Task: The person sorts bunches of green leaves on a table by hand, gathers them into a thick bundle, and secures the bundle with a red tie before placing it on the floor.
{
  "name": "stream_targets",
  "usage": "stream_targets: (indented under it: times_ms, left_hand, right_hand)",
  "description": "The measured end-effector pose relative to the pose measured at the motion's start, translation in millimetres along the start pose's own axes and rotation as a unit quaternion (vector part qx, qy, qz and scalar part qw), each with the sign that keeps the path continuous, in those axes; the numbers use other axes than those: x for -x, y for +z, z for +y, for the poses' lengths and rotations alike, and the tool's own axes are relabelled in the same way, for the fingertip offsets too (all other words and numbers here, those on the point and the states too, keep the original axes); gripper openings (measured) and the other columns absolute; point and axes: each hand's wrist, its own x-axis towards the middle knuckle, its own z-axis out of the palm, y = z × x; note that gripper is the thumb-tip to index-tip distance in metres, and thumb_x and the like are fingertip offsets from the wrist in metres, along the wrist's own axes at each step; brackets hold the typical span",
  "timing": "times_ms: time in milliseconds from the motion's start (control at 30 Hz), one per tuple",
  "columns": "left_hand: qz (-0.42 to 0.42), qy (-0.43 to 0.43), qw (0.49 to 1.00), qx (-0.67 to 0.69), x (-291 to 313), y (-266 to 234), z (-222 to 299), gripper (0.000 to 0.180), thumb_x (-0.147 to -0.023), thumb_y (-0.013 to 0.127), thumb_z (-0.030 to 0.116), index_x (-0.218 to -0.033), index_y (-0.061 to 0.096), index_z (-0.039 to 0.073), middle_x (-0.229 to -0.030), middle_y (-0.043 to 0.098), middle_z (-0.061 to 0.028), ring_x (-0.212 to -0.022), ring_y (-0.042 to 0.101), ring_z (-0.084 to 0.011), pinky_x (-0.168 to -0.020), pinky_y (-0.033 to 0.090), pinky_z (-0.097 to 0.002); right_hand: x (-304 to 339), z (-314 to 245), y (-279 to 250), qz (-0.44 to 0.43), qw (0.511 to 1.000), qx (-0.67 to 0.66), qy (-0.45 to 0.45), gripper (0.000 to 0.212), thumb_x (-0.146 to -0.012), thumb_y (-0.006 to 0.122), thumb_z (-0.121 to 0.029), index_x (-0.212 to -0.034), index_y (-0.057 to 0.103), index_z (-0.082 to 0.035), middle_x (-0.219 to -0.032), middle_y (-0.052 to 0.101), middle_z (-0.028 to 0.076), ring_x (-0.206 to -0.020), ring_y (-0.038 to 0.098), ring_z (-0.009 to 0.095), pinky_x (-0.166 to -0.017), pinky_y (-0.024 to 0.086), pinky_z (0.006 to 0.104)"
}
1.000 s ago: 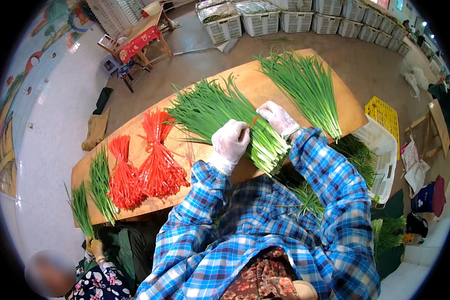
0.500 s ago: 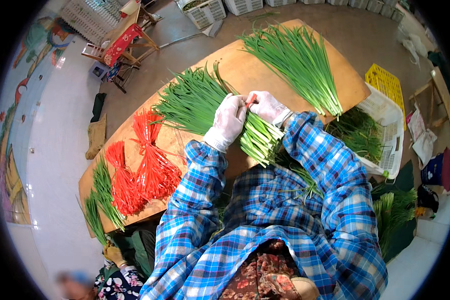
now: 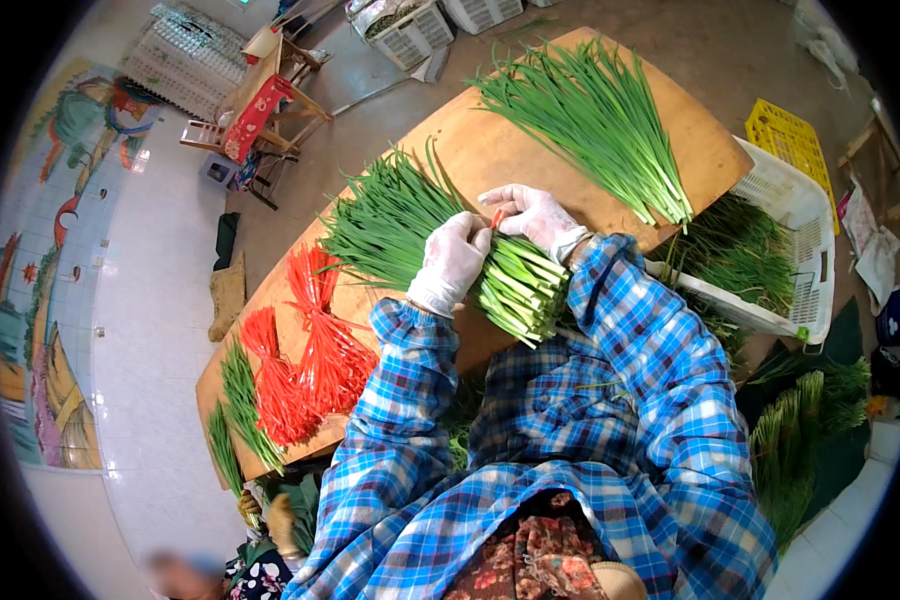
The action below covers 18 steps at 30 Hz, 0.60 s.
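A thick bundle of garlic chives (image 3: 385, 225) lies across the table in front of me, green leaves to the far left and pale cut stems toward my body. A red tie (image 3: 497, 219) stands up from the bundle between my hands. My left hand (image 3: 448, 265), in a thin whitish glove, is closed on the bundle beside the tie, its fingertips partly hidden. Gloved likewise, my right hand (image 3: 540, 216) is over the stems with fingers stretched leftward and thumb apart, right by the tie. A second bunch of chives (image 3: 605, 130) lies loose at the far right.
Red tie strips (image 3: 315, 365) lie in bunches on the wooden table (image 3: 460, 120), with more chives (image 3: 245, 405) beyond them. Right of the table stand a white crate (image 3: 820, 270) holding greens and a yellow crate (image 3: 792, 145). Another person's gloved hand (image 3: 282, 522) is at lower left.
My right hand's fingers have stretched out from their pinch on the red tie. My left hand stays on the bundle. The whole view has shifted slightly.
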Motion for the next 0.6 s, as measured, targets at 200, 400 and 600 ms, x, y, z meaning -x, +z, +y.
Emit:
stream_targets:
  times_ms: [200,400,600]
  left_hand:
    - [0.007,-0.068,0.997,-0.021,-8.3,8.1,4.0,0.016,-0.073,0.057,0.020,-0.078,0.061,0.005,-0.073,0.061,-0.0142,-0.071,0.059,-0.0284,-0.066,0.046,-0.0349]
    - [-0.004,-0.093,0.995,-0.030,-6.1,5.8,-4.6,0.013,-0.073,0.059,0.012,-0.080,0.063,0.001,-0.068,0.062,-0.0077,-0.062,0.058,-0.0129,-0.060,0.046,-0.0259]
    - [-0.016,-0.103,0.994,-0.040,-13.5,8.7,3.2,0.014,-0.069,0.058,0.012,-0.076,0.063,0.002,-0.068,0.062,-0.0087,-0.063,0.058,-0.0152,-0.060,0.046,-0.0265]
  right_hand:
    - [-5.8,11.9,-4.5,-0.019,0.999,-0.008,-0.036,0.061,-0.063,0.051,0.012,-0.121,0.046,-0.006,-0.075,0.050,-0.002,-0.067,0.047,0.008,-0.066,0.042,0.0178]
    - [-7.0,16.7,2.7,0.014,0.997,0.056,-0.053,0.073,-0.064,0.052,0.011,-0.130,0.036,-0.017,-0.069,0.050,-0.001,-0.063,0.047,0.008,-0.062,0.043,0.0202]
    - [-14.9,29.1,-2.7,0.042,0.988,0.126,-0.080,0.071,-0.067,0.053,0.010,-0.129,0.037,-0.019,-0.063,0.047,-0.001,-0.062,0.046,0.009,-0.061,0.043,0.0225]
